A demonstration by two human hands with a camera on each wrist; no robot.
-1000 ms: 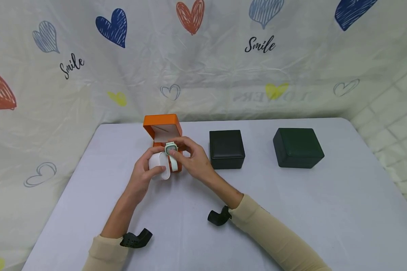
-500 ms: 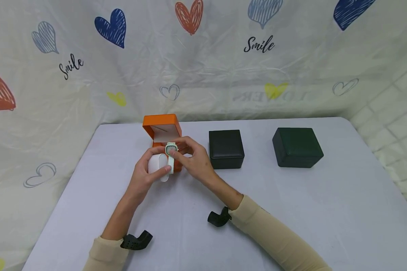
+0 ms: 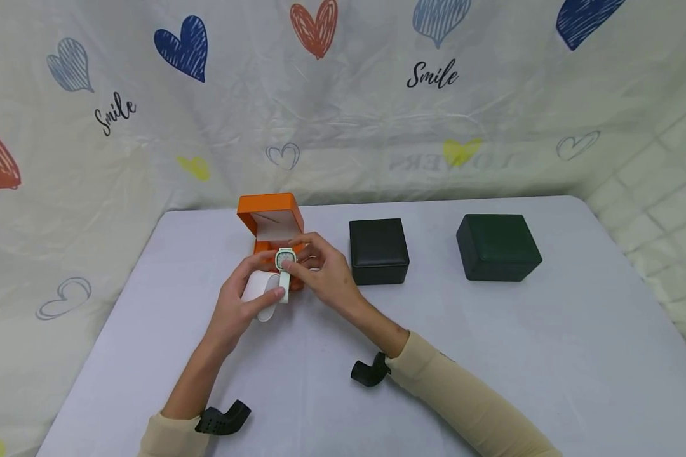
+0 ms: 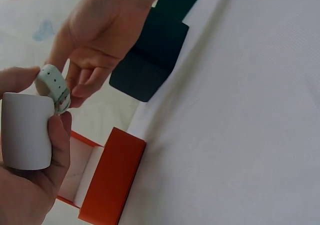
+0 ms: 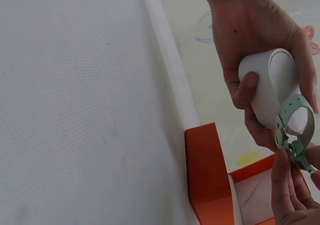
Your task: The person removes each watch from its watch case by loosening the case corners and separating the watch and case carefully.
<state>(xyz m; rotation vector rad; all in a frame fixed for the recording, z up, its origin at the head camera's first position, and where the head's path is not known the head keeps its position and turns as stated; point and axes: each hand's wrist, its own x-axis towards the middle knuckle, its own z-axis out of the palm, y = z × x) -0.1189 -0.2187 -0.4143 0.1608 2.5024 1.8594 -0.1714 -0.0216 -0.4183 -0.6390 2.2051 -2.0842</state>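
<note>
- A person is standing or sitting at a white table (image 3: 320, 381), both hands working close together over its left part.
- The left hand (image 3: 233, 308) is gripping a white cushion (image 3: 254, 287), fingers and thumb curling round its sides.
- The right hand (image 3: 327, 274) is pinching a pale green watch (image 3: 286, 258) narrowly, its thumb lying over the face.
- The watch is hanging right by the end of the cushion, between the two hands, its strap (image 5: 295, 105) curving in a loop; I can't tell whether the left thumb is touching it.
- An orange box (image 3: 266, 202) is sitting just beyond the hands, its lid standing raised and its lower part partly hidden by them.
- A black box (image 3: 379, 251) is resting to the right of the hands, and a green box (image 3: 498, 246) is resting farther right, well apart from it.
- Behind the table, a pale cloth (image 3: 354, 114) is hanging, printed with hearts and "Smile".
</note>
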